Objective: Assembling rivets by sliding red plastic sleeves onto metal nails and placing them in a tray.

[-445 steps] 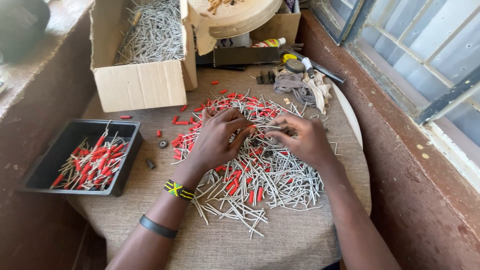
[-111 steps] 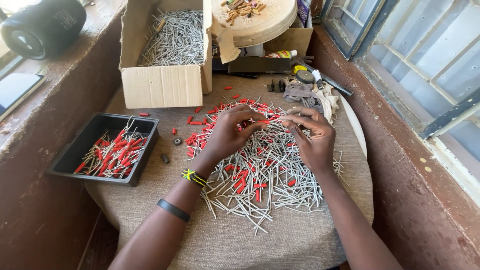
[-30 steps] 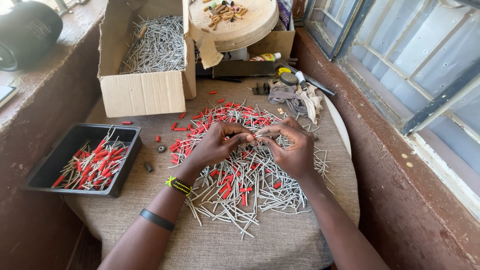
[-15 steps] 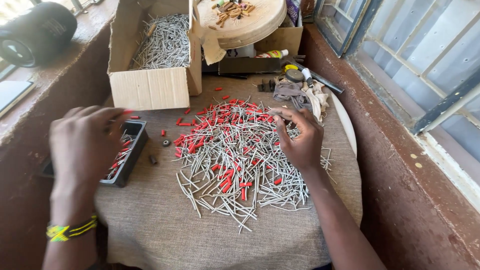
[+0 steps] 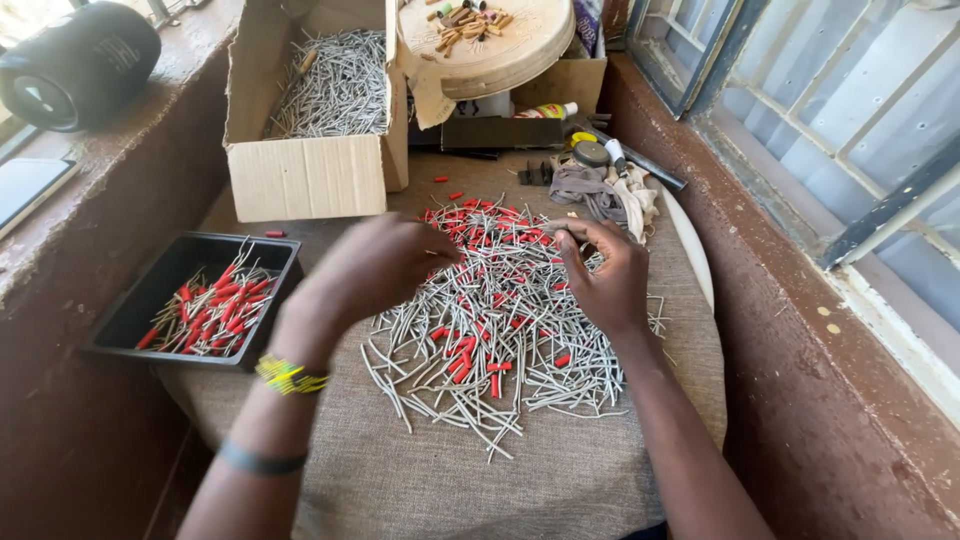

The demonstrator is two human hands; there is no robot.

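Note:
A wide pile of thin grey metal pins (image 5: 500,340), mixed with short red sleeves (image 5: 470,225), lies on a burlap-covered table (image 5: 440,480). My left hand (image 5: 375,265) is blurred above the pile's left edge, between the black tray and the pins; I cannot make out anything in its fingers. My right hand (image 5: 600,275) rests on the pile's upper right, thumb and forefinger pinched on a grey pin. The black tray (image 5: 150,300) at the left holds several pins with red sleeves fitted on them (image 5: 215,310).
A cardboard box of bare pins (image 5: 320,110) stands at the back left. Behind it are a round wooden lid with small parts (image 5: 490,40), a cloth and small tools (image 5: 600,185). A dark speaker (image 5: 75,65) sits on the left ledge. A window wall runs along the right.
My left hand, over the black tray half a second ago, has swung back right to the pile. My right hand has stayed on the pile's upper right.

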